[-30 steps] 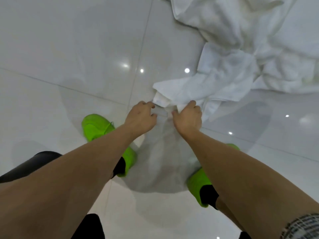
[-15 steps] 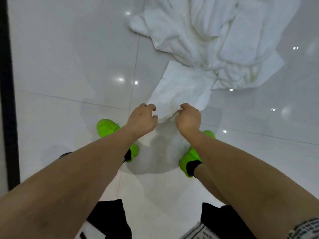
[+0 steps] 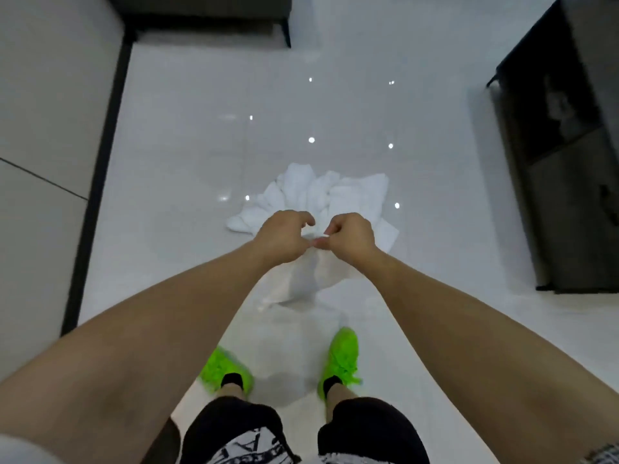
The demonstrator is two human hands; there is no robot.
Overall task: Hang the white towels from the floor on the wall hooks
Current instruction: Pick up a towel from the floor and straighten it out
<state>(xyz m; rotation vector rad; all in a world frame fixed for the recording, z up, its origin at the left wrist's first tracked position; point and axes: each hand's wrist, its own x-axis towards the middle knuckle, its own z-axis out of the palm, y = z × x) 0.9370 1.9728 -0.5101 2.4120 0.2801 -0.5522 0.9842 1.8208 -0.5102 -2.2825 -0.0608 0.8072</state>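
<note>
A: Where do we hold the towel (image 3: 306,279), and with which hand?

B: With both. Our left hand (image 3: 283,237) and right hand (image 3: 350,237) are each clenched on its top edge, knuckles nearly touching, just above the centre of the view. The cloth hangs down from the two grips toward 6 o'clock. Whether its lower corner clears the floor (image 3: 187,135) we cannot tell.

A: Why two grips set so close together?

B: We judge it gathers the edge into a narrow bunch. A bunched edge should seat on a hook more readily than a spread one, and the hanging length stays in front of our shoes (image 3: 340,361), not under them.

A: Where are the remaining towels?

B: In a heap (image 3: 335,194) on the floor at 12 o'clock from our hands, partly hidden behind them. The held towel may still touch the heap; the hands cover that spot.

A: Are the hooks in view?

B: No. A pale wall (image 3: 50,112) runs along 9 o'clock and a dark cabinet (image 3: 566,145) stands at 3 o'clock. Neither shows a hook.

A: What is the step in hand?

B: Lifting the first towel free. Carrying and hanging are not yet done.

A: Any caution?

B: The floor is glossy. A trailing corner could go underfoot, so we would raise the cloth well clear.
</note>
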